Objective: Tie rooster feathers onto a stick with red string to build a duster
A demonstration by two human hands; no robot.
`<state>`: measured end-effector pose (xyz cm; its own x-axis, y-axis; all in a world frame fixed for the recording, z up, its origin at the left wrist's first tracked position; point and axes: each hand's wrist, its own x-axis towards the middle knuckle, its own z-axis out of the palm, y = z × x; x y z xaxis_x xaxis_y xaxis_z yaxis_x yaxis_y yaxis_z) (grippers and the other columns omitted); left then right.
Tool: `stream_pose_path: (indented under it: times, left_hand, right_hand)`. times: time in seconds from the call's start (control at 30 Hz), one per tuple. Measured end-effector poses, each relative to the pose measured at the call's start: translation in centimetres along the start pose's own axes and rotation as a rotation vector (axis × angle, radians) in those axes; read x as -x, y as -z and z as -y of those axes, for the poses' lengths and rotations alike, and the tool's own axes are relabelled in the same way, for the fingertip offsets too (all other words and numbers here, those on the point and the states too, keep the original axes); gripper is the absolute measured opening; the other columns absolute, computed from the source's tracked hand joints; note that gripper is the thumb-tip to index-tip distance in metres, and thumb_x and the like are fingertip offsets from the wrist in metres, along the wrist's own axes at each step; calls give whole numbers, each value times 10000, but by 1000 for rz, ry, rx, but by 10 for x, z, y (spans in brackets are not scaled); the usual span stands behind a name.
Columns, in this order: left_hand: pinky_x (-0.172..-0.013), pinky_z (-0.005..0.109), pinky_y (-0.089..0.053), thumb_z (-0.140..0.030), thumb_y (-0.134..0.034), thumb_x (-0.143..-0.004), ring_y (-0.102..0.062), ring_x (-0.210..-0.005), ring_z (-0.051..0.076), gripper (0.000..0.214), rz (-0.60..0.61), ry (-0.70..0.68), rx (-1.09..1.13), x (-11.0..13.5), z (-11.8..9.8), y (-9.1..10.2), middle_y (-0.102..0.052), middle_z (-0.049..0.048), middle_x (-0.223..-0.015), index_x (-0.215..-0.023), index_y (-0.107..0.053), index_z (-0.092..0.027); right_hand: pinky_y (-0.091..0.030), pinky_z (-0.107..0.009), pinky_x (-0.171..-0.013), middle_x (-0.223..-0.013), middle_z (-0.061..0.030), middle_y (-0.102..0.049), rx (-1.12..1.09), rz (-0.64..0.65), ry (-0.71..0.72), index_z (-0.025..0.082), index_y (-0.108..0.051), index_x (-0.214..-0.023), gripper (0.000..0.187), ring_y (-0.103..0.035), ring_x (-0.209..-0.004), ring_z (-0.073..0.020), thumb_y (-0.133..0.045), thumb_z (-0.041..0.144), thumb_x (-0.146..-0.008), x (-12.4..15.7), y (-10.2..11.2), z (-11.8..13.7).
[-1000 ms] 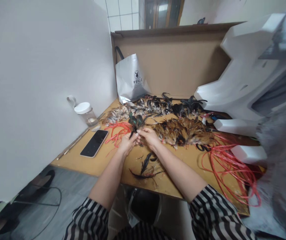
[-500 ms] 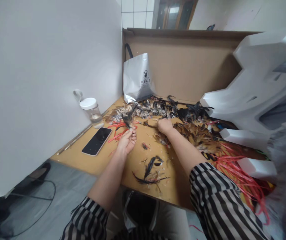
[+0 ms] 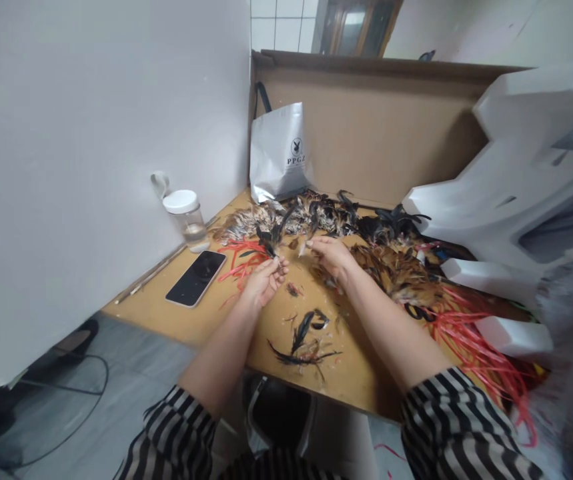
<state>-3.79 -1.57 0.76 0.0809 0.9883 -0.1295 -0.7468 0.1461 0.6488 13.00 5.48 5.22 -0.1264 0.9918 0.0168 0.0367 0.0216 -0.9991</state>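
Observation:
My left hand (image 3: 266, 280) is closed in a pinch on the base of a small bunch of dark feathers (image 3: 269, 240), whose tips fan upward. Just to the right, my right hand (image 3: 332, 257) pinches a small pale-based feather (image 3: 303, 247) between thumb and forefinger, apart from the bunch. Red plastic ribbon strips (image 3: 239, 257) lie on the table to the left of my left hand. Brown feathers (image 3: 391, 273) are heaped beside my right forearm. Behind both hands runs a row of mottled brown, white and black feathers (image 3: 266, 219).
A phone (image 3: 196, 279) and a white-lidded clear jar (image 3: 189, 217) stand left on the brown table (image 3: 151, 313). A silver bag (image 3: 279, 153) leans at the back. White foam pieces (image 3: 486, 277) and red ribbon (image 3: 486, 347) are on the right. Loose dark feathers (image 3: 303, 333) lie near the front.
My right hand has come back from the feathers with a small feather in its fingers. My left hand, with the dark bunch, has shifted slightly right, and the hands are closer together.

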Motion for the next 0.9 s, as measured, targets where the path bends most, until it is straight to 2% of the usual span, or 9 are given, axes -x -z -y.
stream_pose_path:
  times: [0.07,0.2,0.33,0.53,0.77,0.9]
  left_hand:
    - [-499,155,-452,-134,-604,-778,-634,-629,99,70,8,24,-43,-1,4,0,-672,63,-770,-835,-625,-100]
    - [-497,166,-465,-148,-619,-773,-641,-617,109,68,33,54,-100,-3,11,2,-679,67,-756,-815,-620,-94]
    - [-502,156,-472,-163,-611,-784,-635,-599,96,94,97,64,-150,-4,13,5,-694,90,-783,-836,-630,-86]
    - [-505,162,-480,-178,-615,-783,-625,-573,90,102,96,78,-229,0,12,2,-696,100,-776,-803,-628,-79]
    - [-505,149,-461,-203,-678,-726,-594,-540,67,131,108,66,-281,3,14,-2,-659,48,-663,-736,-616,-88]
    - [-480,143,-432,-250,-719,-676,-555,-496,49,187,125,7,-341,2,15,-1,-633,21,-625,-710,-620,-94]
  right_hand:
    - [-302,-210,-461,-541,24,-578,-218,65,-64,156,-618,-653,305,-437,-464,-73,-782,340,-475,22,-9,-4]
    - [-286,-203,-472,-527,34,-571,-369,25,-78,148,-629,-638,307,-430,-474,-62,-804,316,-451,47,-25,-14]
    - [-292,-213,-488,-495,39,-548,-373,-8,-7,144,-621,-594,269,-418,-471,-65,-786,325,-484,50,-32,-20]
    - [-313,-227,-515,-497,48,-522,-306,-81,94,153,-598,-578,246,-412,-477,-74,-747,344,-538,49,-33,-22]
    - [-338,-230,-524,-516,45,-524,-256,-113,121,165,-590,-606,233,-433,-484,-87,-719,357,-576,46,-36,-31]
    - [-355,-227,-524,-510,42,-528,-278,-105,111,167,-595,-615,237,-449,-485,-87,-734,353,-570,48,-36,-33]
